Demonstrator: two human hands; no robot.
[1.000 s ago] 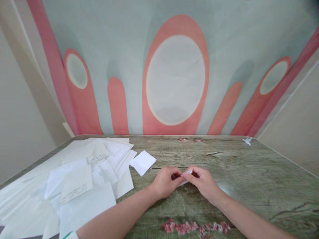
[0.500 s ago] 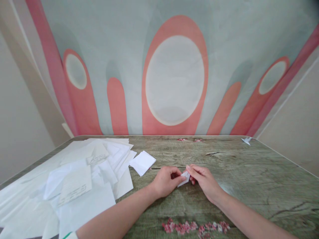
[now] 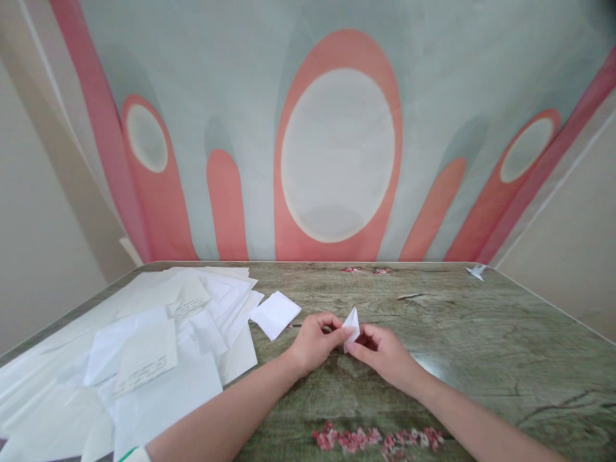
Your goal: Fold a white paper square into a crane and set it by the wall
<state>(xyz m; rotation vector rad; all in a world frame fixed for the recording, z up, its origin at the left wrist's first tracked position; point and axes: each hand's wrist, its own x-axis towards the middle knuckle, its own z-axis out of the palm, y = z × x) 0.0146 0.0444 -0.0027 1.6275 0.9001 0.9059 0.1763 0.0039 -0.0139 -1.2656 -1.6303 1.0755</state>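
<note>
A small folded white paper [image 3: 353,323] is held up between my two hands over the middle of the table, its pointed end upward. My left hand [image 3: 320,340] pinches it from the left with thumb and fingers. From the right, my right hand [image 3: 380,351] grips its lower edge, the thumb tip on the paper. Left of my hands, a small stack of square white paper [image 3: 276,314] lies on the table.
Many loose white sheets [image 3: 168,398] cover the left of the wooden table [image 3: 481,346]. A folded paper bird [image 3: 476,272] lies at the far right corner. Behind the table stands a grey-green wall [image 3: 260,128] with pink shapes.
The folded paper has turned upright and risen a little, its point now upward. My right hand has shifted lower on it; my left hand has moved slightly up.
</note>
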